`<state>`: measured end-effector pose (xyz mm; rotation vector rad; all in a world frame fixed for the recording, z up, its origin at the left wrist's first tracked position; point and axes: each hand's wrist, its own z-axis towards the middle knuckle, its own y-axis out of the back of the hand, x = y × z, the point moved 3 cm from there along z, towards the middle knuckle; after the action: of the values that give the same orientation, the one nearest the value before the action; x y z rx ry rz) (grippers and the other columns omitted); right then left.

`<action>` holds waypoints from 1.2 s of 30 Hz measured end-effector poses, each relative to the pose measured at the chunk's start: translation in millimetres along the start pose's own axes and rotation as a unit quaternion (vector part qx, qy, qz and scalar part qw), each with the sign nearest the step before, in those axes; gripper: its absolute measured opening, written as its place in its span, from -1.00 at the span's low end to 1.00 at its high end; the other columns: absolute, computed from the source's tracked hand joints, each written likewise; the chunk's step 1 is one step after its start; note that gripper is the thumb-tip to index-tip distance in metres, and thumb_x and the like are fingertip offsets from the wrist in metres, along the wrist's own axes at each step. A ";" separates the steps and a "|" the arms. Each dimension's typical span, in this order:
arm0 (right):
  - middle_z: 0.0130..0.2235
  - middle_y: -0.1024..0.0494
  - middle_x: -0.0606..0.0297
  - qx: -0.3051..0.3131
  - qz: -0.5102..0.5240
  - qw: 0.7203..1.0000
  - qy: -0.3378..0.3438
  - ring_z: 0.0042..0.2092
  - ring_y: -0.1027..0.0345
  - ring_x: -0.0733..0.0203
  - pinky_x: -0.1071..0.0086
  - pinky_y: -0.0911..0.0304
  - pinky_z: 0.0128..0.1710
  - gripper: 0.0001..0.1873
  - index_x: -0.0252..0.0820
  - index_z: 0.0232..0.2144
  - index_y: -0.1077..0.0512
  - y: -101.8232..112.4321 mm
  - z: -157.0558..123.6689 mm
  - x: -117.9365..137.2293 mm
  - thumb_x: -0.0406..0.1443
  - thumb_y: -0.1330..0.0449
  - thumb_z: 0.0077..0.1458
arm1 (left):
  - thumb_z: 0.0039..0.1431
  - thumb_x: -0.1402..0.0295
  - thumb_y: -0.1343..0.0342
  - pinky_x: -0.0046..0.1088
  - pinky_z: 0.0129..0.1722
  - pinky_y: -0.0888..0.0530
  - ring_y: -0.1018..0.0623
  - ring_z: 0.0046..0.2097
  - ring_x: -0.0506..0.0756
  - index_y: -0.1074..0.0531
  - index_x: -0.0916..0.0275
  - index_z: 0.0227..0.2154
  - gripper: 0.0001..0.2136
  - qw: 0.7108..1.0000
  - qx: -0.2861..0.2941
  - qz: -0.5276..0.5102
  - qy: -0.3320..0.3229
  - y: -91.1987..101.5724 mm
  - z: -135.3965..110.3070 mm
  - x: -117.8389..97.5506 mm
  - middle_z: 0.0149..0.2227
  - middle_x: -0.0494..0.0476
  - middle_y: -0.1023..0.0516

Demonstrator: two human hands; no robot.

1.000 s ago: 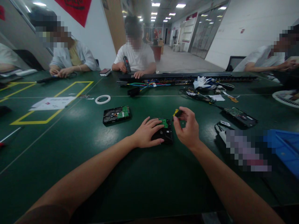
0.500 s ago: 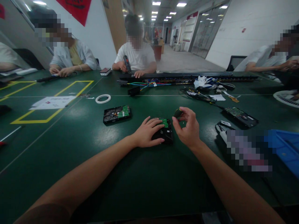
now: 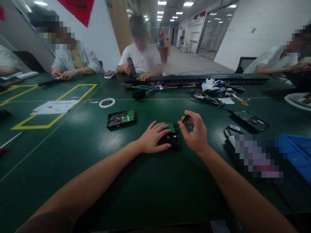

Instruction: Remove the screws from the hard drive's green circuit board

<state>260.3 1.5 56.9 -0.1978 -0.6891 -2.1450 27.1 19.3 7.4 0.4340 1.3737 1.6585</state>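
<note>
Hazard: the hard drive (image 3: 173, 141) may slide or turn on the bench (image 3: 145, 184) if pressure from the left hand (image 3: 154, 139) slackens or falls unevenly. Hazard: the tool (image 3: 184, 117), probably a short screwdriver, may slip and mark the green circuit board (image 3: 172, 127) if it is tilted under load. Hazard: the small bright specks (image 3: 191, 127) near the right hand (image 3: 195, 134) may be scattered if that hand swings outward.

Left hand: palm down, fingers spread, laid over the left part of the drive. Right hand: thumb and fingers pinched on the yellow-and-black handle, by the drive's far right corner. Tip contact cannot be confirmed. The hands are apart. Drive position: inward of the bench's near edge, well apart from it.
</note>
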 end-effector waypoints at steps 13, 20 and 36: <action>0.14 -0.56 0.15 -0.012 0.016 1.000 -0.011 -0.05 -0.62 0.05 0.04 -0.65 -0.07 -0.41 0.11 0.36 -0.31 -0.4 -1.3 -2.2 -0.31 -0.34 0.39 | 0.43 -0.14 -0.20 0.40 0.57 0.01 -0.31 0.54 0.49 -0.37 0.10 0.46 -0.32 1.000 0.001 -0.009 0.006 2.2 1.2 -1.0 0.49 0.35 -0.38; 0.17 -0.55 0.13 -0.013 0.014 1.000 0.012 0.05 -0.60 -0.01 0.04 -0.65 -0.04 -0.42 0.12 0.36 -0.33 2.5 2.1 2.9 -0.35 -0.29 0.39 | 0.44 -0.15 -0.18 0.37 0.58 -0.01 -0.30 0.55 0.47 -0.37 0.14 0.45 -0.31 1.000 0.001 -0.003 0.004 0.8 0.7 -0.6 0.50 0.38 -0.37; 0.22 -0.52 0.08 -0.015 0.035 0.999 0.001 0.04 -0.63 0.00 0.02 -0.68 -0.04 -0.37 0.10 0.39 -0.28 -1.4 -1.4 -2.1 -0.36 -0.30 0.38 | 0.45 -0.15 -0.18 0.38 0.58 -0.01 -0.30 0.55 0.47 -0.36 0.13 0.46 -0.31 1.000 0.002 -0.001 0.003 0.9 0.2 -0.5 0.50 0.37 -0.37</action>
<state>260.7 3.0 54.4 -0.2334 -0.6402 -2.0890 27.2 19.1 8.5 0.4288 1.3810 1.6568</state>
